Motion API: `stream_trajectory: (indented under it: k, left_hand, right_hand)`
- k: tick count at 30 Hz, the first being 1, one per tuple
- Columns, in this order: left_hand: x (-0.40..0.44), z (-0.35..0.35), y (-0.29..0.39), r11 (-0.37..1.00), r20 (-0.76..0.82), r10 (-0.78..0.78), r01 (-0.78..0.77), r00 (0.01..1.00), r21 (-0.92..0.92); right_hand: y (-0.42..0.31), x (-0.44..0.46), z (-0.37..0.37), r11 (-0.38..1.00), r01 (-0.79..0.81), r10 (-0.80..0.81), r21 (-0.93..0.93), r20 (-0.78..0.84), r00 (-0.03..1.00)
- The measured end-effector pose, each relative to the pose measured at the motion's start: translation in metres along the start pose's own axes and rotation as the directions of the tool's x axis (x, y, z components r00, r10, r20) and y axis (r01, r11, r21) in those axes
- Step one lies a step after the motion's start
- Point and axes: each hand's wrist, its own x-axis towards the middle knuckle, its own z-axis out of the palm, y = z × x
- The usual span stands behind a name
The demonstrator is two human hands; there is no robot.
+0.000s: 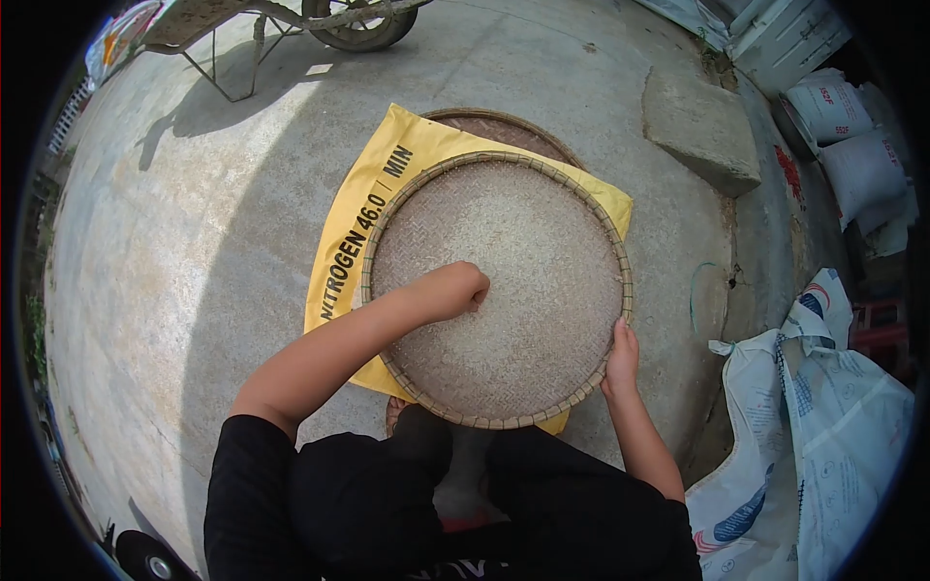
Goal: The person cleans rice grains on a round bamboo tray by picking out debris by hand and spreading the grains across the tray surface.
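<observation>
A round woven bamboo winnowing tray [407, 242] sits in front of my knees, with pale grains that look like rice [523, 242] spread thinly over it. My right hand [623, 360] grips the tray's rim at the lower right. Over the middle of the grains is my left hand [463, 290], its fingers curled closed and pointing down; whatever they may pinch is hidden. Beneath the tray lies a yellow sack [341, 257] printed with black letters. A second woven tray [504, 124] shows partly from under the sack at the far side.
A wheelbarrow [363, 29] stands on the concrete floor at the upper left. To the right are a concrete block [699, 131] and filled white sacks [862, 169]. More white sacks [756, 426] lie close by my right arm. A thin green string [694, 300] is on the floor.
</observation>
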Motion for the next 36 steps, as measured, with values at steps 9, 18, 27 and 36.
stream_trajectory:
  k: [9, 18, 27, 36]
  left_hand:
    - [-0.058, -0.057, -0.004, 0.957, -0.208, -0.226, 0.177, 0.952, -0.229]
    - [-0.121, -0.02, -0.069, 0.873, -0.358, -0.488, 0.439, 0.796, -0.212]
    - [-0.058, 0.021, 0.008, 0.997, -0.325, -0.071, 0.078, 0.943, 0.008]
    - [-0.05, 0.044, 0.019, 0.998, -0.34, -0.058, 0.059, 0.939, -0.007]
  right_hand:
    - [0.008, 0.005, -0.009, 0.988, 0.035, -0.038, -0.147, -0.017, 0.999]
    - [0.005, 0.007, -0.013, 0.994, 0.027, -0.037, -0.11, -0.087, 0.996]
    - [0.002, 0.006, -0.006, 1.0, -0.024, 0.025, 0.01, -0.084, 0.996]
    - [0.004, -0.004, 0.0, 0.996, 0.007, 0.001, 0.089, -0.084, 0.997]
